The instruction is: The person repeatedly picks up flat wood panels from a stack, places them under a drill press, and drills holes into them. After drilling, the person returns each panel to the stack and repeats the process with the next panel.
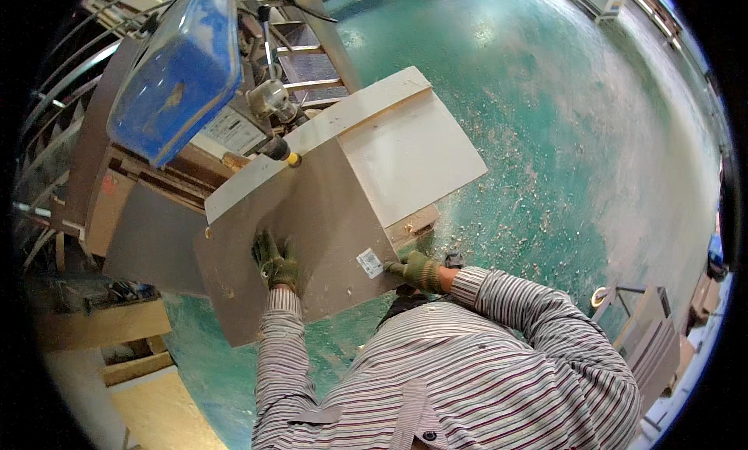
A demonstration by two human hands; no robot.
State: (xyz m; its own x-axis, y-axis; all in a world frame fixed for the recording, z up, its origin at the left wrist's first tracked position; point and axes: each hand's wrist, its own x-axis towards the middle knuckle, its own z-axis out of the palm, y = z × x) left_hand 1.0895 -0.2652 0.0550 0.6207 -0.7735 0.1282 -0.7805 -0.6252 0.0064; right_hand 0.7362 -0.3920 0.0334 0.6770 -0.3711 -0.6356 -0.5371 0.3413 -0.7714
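Grey-brown board panel (312,232) — large, flat, with a pale cabinet box (405,158) fixed along it, its long axis running away from the person toward the blue-topped drilling machine (179,68). Left hand (274,264), green-gloved, lies flat on the panel's near face, fingers spread. Right hand (418,271), gloved, grips the near right corner by a white label (370,263) — fingers curled. Sawdust dots the green floor (561,138).

Panel (327,208) before drill press (183,68)
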